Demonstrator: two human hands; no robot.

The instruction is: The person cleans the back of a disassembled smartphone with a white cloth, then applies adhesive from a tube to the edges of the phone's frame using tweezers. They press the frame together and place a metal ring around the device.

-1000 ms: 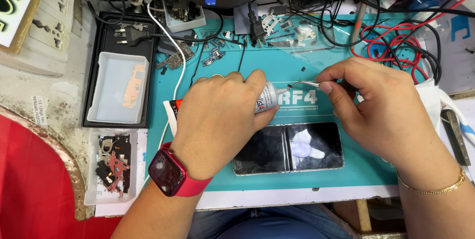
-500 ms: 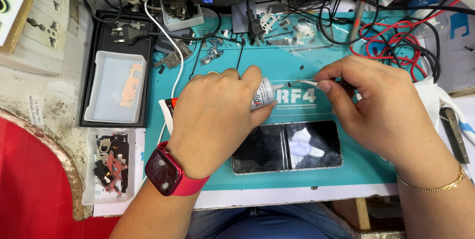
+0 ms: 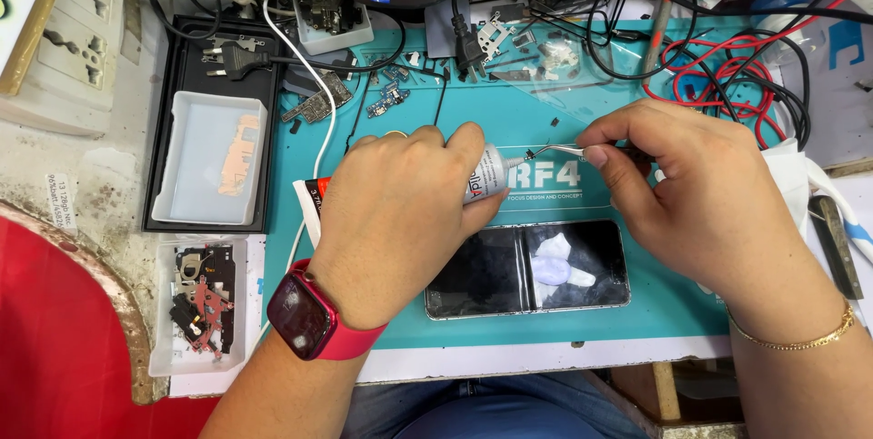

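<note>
A: What are the two hands doing, near the middle of the frame?

B: The left hand [image 3: 400,221], wearing a red smartwatch [image 3: 305,316], is closed around a small silver glue tube [image 3: 486,175], whose nozzle points right. The right hand [image 3: 700,194], with a thin gold bracelet [image 3: 800,341], pinches fine metal tweezers [image 3: 555,150] between thumb and fingertips. The tweezers' tip sits just beside the tube's nozzle; whether they touch, I cannot tell.

A: What lies under them?

B: A teal work mat [image 3: 546,121]. Just below the hands, at lower centre, a foldable phone [image 3: 527,268] lies opened flat, dark, with a pale crumpled scrap on its right half.

A: And around the edges?

B: At upper left, a black tray [image 3: 164,130] holds a clear plastic box [image 3: 211,159]. Below it, at lower left, a smaller clear tray [image 3: 198,304] holds dark and red phone parts. Along the top are black cables and small metal parts; red wires [image 3: 718,75] coil at upper right. A white socket strip [image 3: 64,39] is at far upper left.
</note>
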